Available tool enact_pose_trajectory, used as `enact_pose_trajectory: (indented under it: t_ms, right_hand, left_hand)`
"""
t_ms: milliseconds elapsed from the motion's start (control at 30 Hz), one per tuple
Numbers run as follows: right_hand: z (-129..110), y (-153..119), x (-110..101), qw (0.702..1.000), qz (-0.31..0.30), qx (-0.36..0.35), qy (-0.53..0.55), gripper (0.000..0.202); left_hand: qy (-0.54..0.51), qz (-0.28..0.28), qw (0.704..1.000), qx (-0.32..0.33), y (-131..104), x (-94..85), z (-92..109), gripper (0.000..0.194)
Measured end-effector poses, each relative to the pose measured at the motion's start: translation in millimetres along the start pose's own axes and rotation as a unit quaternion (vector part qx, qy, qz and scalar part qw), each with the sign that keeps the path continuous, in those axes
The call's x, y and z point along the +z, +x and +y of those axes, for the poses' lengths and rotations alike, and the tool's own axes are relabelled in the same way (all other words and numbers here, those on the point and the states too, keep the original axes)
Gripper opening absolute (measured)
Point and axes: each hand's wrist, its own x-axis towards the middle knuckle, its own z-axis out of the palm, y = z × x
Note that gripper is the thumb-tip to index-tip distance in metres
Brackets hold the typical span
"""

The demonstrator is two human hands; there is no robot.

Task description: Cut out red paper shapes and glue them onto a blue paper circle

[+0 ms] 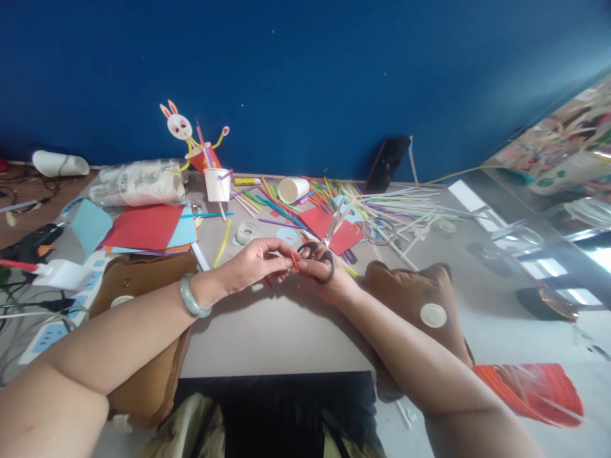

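My left hand (260, 259) pinches a small red piece (294, 261) at the middle of the view, its fingertips meeting those of my right hand (329, 278). Black-handled scissors (328, 242) hang on my right hand's fingers, with the blades pointing up and away. My right fingertips also touch the red piece. A bit of red shows below my left fingers. Just beyond the scissors lies red paper (312, 222), and a roll of white tape (245, 234) rests behind my left hand.
Brown cushions (143, 343) (415, 305) lie under both forearms. Behind are colored sticks (329, 194), a white cup (293, 189), a rabbit figure (180, 126), stacked cups (143, 191) and a phone (387, 164). A power strip (50, 337) is at left, a red basket (539, 391) at right.
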Motion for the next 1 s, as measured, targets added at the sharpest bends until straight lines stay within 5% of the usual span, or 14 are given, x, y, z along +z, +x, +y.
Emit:
enact_pose_trajectory:
  t_ms: [267,600,1000]
  right_hand:
    - [-8,-4,3,0.999,0.015,-0.020,0.035,0.044]
    - [-18,-12,2,0.986,-0.013,-0.002,-0.168,0.049]
    - [-14,-10,1,0.978,-0.060,0.049,-0.192,0.045]
  left_hand:
    - [0.020,-0.005,1.000,0.015,1,-3.1,0,0.022]
    - [0.129,0.151,0.980,0.032,2,-13.1,19,0.018]
    - [0.144,0.162,0.976,0.033,1,-13.2,24,0.013]
